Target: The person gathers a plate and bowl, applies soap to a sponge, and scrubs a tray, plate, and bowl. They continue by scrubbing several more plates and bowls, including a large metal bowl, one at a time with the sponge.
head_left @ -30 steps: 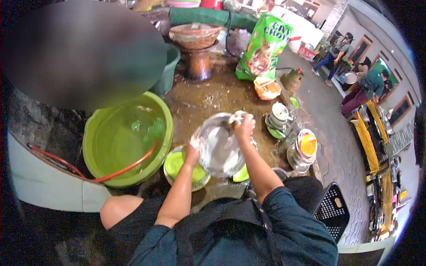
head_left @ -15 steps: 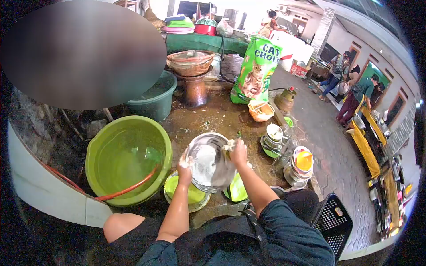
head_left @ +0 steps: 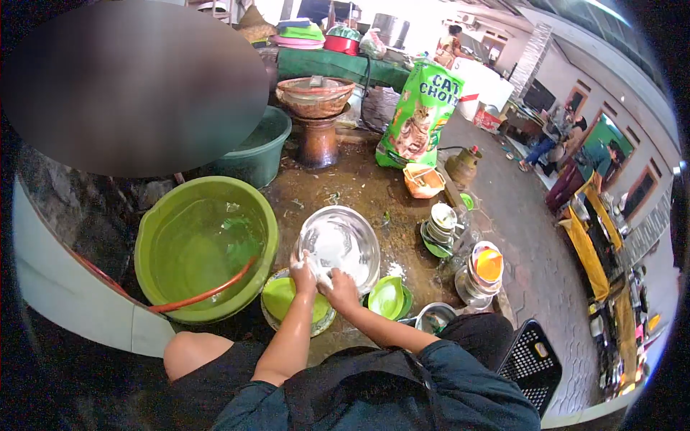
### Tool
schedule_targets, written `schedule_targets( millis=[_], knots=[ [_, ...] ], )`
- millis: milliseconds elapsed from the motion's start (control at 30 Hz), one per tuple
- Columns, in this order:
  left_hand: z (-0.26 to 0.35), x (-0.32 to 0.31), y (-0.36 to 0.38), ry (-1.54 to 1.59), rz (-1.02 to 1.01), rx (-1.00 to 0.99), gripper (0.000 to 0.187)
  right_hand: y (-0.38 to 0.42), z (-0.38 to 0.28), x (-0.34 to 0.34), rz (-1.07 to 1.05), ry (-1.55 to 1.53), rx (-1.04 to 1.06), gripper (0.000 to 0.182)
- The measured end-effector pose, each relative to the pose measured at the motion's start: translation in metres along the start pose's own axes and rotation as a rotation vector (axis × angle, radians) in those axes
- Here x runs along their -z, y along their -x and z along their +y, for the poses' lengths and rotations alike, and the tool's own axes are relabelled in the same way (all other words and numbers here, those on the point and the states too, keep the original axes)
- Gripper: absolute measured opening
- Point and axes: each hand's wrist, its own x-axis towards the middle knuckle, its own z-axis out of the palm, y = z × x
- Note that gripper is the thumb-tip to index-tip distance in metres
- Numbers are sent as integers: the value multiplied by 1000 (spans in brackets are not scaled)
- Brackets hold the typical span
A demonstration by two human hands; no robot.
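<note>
Wet brown floor [head_left: 287, 223], with the round lime-green plastic tub [head_left: 270, 226] at its left. Towards the floor's near edge we note the round silver metal bowl [head_left: 369, 248]. Our left hand [head_left: 304, 276] appears clamped on its near-left rim; our right hand's [head_left: 343, 290] fingers bunch beside it, any grip untellable. White suds [head_left: 334, 248] coat the inside: we judge soaping in hand; the next move calls for steady hold on slippery metal.

head-worn wide view, facing forward and down, metal bowl [head_left: 366, 251] near, paving [head_left: 535, 251] beyond
</note>
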Motion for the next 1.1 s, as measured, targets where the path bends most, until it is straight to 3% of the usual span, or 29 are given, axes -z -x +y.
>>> schedule_targets(
  millis=[133,200,267,367,467,533,600,667,733,767,800,900,933,967,1033,1067,1100],
  knots=[
    [-21,1,-9,59,-51,44,30,-5,-2,0,6,-95,165,36],
    [-19,4,-10,120,-21,95,33,-4,0,10,-83,4,238,36],
    [-2,7,-9,253,-58,389,27,-3,13,20,-160,89,299,35],
    [0,14,-16,375,-160,324,26,-8,42,31,-285,309,437,34],
    [-5,14,-19,498,-169,318,27,-8,34,33,-166,347,436,35],
    [-26,12,-22,537,-173,330,26,0,4,18,-34,208,414,38],
    [-42,7,-24,192,-16,298,25,0,-7,0,62,142,353,42],
    [-20,11,-18,222,-27,312,26,-1,-10,-7,97,114,431,40],
    [-17,19,-21,301,14,437,28,-1,5,7,46,68,507,36],
    [-16,24,-24,296,13,436,28,-3,14,21,-96,134,599,35],
    [-14,29,-31,266,-31,380,28,-3,25,35,-239,201,686,34],
    [-6,36,-39,202,-114,283,30,-36,85,58,-393,328,858,29],
    [3,35,-37,89,-151,263,31,-47,76,81,-542,574,758,32],
    [9,33,-37,-25,-190,245,32,-66,105,79,-466,653,853,32],
    [6,29,-40,-83,-231,230,35,-87,74,118,-439,1003,882,32],
    [3,28,-39,-134,-271,207,37,-105,99,108,-255,999,930,34],
    [9,27,-37,-148,-274,223,37,-108,78,121,-90,1008,924,34]
  ],
)
